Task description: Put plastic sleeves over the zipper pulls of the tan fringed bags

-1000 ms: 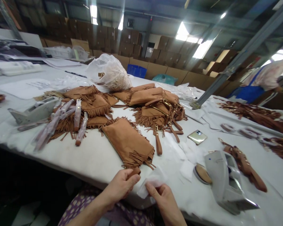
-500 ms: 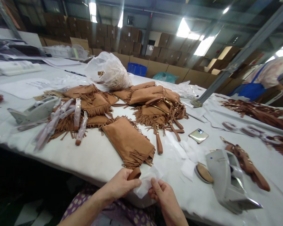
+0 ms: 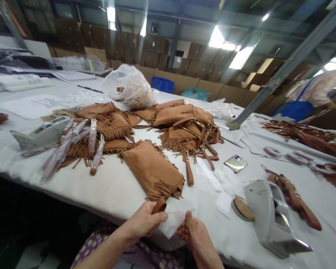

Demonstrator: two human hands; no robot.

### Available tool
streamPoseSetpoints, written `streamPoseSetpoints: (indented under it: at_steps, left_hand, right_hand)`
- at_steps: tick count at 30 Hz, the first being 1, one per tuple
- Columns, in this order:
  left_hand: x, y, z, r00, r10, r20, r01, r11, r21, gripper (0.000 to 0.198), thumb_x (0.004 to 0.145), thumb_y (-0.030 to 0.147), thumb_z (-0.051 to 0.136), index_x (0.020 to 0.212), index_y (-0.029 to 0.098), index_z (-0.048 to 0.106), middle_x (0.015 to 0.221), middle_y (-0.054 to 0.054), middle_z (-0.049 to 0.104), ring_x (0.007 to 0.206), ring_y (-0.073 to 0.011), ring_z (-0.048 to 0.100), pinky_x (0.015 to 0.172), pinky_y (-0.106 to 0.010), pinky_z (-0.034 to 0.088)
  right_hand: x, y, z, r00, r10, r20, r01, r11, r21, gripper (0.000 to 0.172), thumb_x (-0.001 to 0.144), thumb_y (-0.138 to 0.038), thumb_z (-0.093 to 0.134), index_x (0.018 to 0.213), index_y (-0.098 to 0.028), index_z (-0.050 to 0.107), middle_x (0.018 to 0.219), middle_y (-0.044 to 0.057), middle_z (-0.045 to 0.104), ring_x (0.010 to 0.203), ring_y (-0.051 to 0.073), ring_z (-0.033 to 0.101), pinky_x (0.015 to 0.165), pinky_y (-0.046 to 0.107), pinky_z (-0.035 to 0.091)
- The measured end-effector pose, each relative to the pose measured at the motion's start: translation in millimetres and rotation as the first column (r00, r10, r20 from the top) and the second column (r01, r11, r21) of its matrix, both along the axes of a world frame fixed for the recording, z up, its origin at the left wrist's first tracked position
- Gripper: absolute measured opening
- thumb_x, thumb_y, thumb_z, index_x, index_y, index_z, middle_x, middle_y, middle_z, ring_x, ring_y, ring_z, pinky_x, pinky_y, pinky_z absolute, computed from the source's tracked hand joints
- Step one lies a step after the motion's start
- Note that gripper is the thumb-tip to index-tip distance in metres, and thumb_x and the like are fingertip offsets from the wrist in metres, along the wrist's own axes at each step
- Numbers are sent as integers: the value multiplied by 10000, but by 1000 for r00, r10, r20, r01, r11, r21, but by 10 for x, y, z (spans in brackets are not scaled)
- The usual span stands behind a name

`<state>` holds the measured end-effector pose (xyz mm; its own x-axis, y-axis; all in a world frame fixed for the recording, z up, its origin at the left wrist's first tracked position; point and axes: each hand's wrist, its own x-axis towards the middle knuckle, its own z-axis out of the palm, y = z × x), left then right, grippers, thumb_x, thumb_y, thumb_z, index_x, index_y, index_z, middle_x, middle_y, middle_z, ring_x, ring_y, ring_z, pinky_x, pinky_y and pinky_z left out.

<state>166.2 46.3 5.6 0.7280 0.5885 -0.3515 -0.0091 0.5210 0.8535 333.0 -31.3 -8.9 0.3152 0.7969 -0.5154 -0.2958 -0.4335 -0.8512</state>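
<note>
My left hand is closed around a brown leather wrist strap, whose loop stands up above the fingers. Between my two hands stretches a thin white translucent sheet; its left end lies by my left thumb. My right hand pinches the right edge of this sheet between thumb and fingers. Just beyond them a tan fringed pouch lies flat on the white table. Whether the strap's lower end is inside the sheet is hidden by my left hand.
Fringed pouches are heaped behind, and wrapped straps lie left beside a tape dispenser. On the right are a phone, a round tin, another tape dispenser and loose straps. A slanted metal post meets the table.
My right hand has shifted slightly right, drawing its edge of the white sheet a little farther from my left hand. My left hand still grips the strap.
</note>
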Motion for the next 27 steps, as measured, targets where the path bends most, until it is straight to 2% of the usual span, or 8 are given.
streamPoseSetpoints:
  at_steps: [4, 7, 10, 14, 18, 21, 24, 27]
  left_hand:
    - [0, 4, -38, 1000, 2, 9, -2, 1000, 9, 446, 697, 552, 688, 666, 198, 418, 405, 129, 308, 319, -28, 187, 311, -183, 135]
    - [-4, 0, -34, 999, 14, 29, -15, 999, 35, 437, 701, 548, 690, 697, 191, 437, 425, 128, 310, 332, -29, 190, 309, -178, 145]
    - [-7, -10, -36, 995, 55, 88, -63, 994, 86, 477, 693, 593, 676, 805, 176, 475, 480, 121, 335, 360, -30, 197, 313, -166, 153]
    - [-1, -26, -86, 984, 87, 156, -100, 992, 81, 539, 817, 677, 424, 986, 169, 488, 449, 128, 306, 341, -53, 151, 299, -173, 142]
    - [-3, -47, -114, 980, 111, 164, -131, 984, 120, 374, 868, 541, 485, 881, 168, 510, 442, 126, 256, 359, -59, 154, 330, -184, 121]
    - [-24, -75, -73, 989, 109, 100, -130, 964, 232, 337, 878, 477, 505, 807, 149, 543, 497, 98, 274, 428, -63, 213, 396, -190, 161]
    - [-42, -114, -12, 993, 120, 0, -109, 905, 411, 325, 893, 415, 491, 771, 131, 592, 598, 43, 392, 553, -87, 334, 508, -203, 265]
    - [-41, -154, 22, 991, 118, -67, -66, 851, 522, 324, 898, 372, 472, 715, 137, 597, 625, 29, 415, 619, -110, 373, 575, -222, 287]
  right_hand:
    - [-22, -21, -61, 997, 73, 29, -73, 997, -15, 564, 550, -696, 701, 543, -138, 624, 482, 20, 585, 454, 106, 478, 467, 231, 348]
    - [-75, -38, -55, 997, 67, -43, -66, 998, 15, 473, 612, -584, 746, 582, -122, 648, 523, 21, 607, 496, 103, 501, 510, 221, 386]
    - [-112, -31, -18, 989, -52, -141, 53, 999, 3, 427, 608, -524, 782, 631, -114, 668, 528, 20, 620, 505, 101, 526, 518, 207, 408]
    - [-92, 0, 43, 926, -295, -234, 297, 954, -28, 381, 527, -433, 858, 645, -130, 660, 545, 11, 635, 510, 111, 563, 515, 209, 449]
    - [-58, 13, 106, 879, -394, -267, 398, 916, -39, 394, 471, -403, 886, 654, -139, 658, 564, 12, 646, 531, 129, 589, 524, 227, 484]
    - [-77, 15, 164, 884, -386, -263, 395, 918, -20, 370, 503, -400, 874, 662, -143, 659, 586, 13, 657, 553, 131, 600, 542, 227, 495]
    - [-124, 22, 212, 884, -392, -257, 407, 914, 6, 358, 517, -393, 868, 664, -138, 664, 580, 8, 656, 548, 126, 599, 544, 220, 492]
    - [-162, 30, 237, 882, -405, -243, 424, 905, 30, 387, 494, -396, 875, 676, -121, 673, 571, 6, 654, 534, 118, 592, 535, 211, 486]
